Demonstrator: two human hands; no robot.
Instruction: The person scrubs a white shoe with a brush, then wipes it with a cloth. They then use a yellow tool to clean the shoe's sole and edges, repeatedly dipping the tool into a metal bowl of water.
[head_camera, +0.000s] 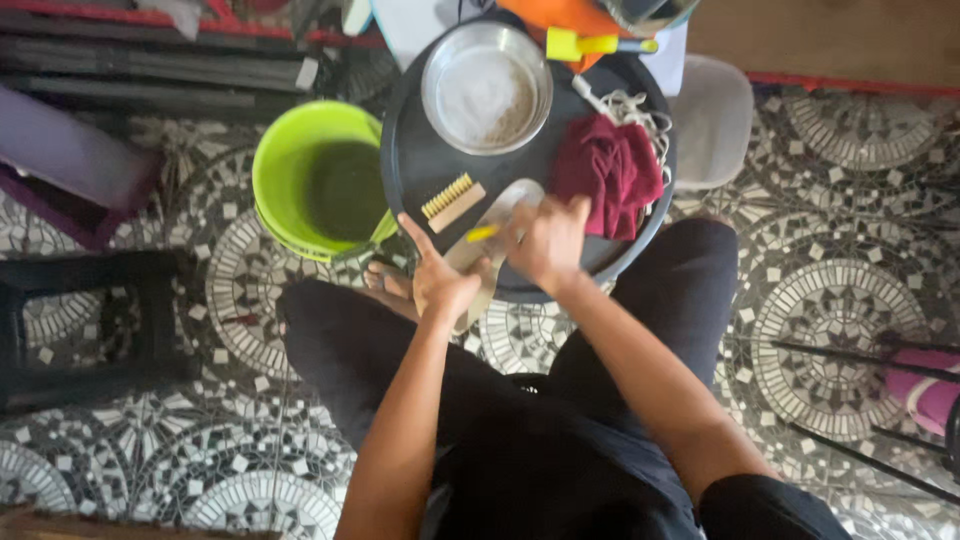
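One pale shoe sole (500, 225) lies on the near edge of one round dark tray (420, 165). Left hand (440, 280) grips its near end. Right hand (548, 240) is closed on one yellow-handled brush (482, 233) over the sole. On the tray: one wooden brush (452, 200), one steel bowl (486, 88), one maroon cloth (610, 170). One green bucket (315, 180) stands just beside.
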